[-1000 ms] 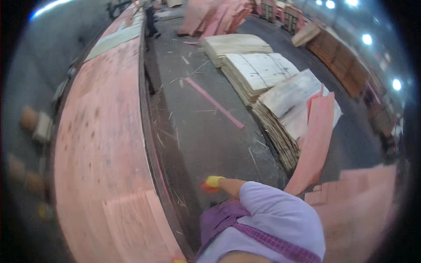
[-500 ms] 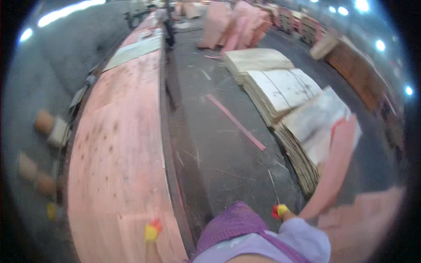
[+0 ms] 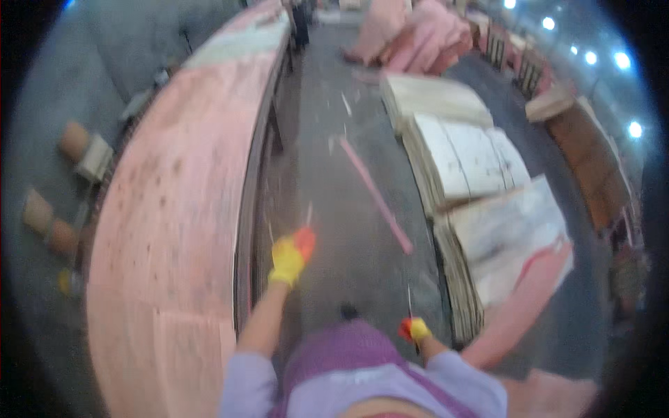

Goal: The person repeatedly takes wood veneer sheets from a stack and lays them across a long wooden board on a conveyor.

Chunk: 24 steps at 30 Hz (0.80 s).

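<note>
My left hand, in a yellow and orange-red glove, is stretched forward over the floor just right of the long table's edge. Its fingers are smeared by motion, and a thin pale streak close to them may be held or lie on the floor. My right hand, gloved alike, is closed low in front of me around a thin, straight stick-like tool that points away from me. Pink veneer-like sheets with dark spots cover the long table to my left.
Stacks of pale sheets stand on the floor at right, one tied with dark bands. A pink sheet leans over the nearest stack. A narrow pink strip lies on the floor. Crumpled pink sheets are piled farther off; a person stands beyond the table.
My left hand has moved from above the pink sheets forward and right, out over the floor. My right hand still holds the thin tool, and the view has shifted.
</note>
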Tool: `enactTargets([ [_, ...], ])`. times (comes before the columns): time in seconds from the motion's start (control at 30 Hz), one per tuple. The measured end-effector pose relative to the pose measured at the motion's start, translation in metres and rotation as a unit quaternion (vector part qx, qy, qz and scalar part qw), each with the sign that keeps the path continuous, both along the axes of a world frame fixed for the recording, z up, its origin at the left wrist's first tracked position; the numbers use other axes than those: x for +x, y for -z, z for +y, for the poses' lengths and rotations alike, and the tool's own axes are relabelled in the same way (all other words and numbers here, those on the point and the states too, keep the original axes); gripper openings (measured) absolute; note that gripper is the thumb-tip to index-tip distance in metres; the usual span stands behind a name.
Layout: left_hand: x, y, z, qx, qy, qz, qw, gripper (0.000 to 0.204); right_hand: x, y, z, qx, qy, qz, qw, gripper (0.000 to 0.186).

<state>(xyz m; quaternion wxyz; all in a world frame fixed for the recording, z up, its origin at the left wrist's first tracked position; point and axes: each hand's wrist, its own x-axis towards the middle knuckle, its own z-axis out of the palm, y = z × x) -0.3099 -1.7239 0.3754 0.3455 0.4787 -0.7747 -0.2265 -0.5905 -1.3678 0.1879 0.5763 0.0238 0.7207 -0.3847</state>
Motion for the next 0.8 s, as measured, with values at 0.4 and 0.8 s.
enactTargets([
  [0.4, -0.070, 0.042, 0.067, -0.025, 0.146, -0.366, 0.919, 0.042, 0.034, -0.175, -0.262, -0.536, -0.276, 0.127, 0.787, 0.032],
  [0.8, 0.131, 0.021, 0.346, 0.154, -0.500, 0.271, 0.808, 0.045, 0.055, -0.046, -0.249, -0.264, -0.427, -0.116, 0.857, 0.034],
])
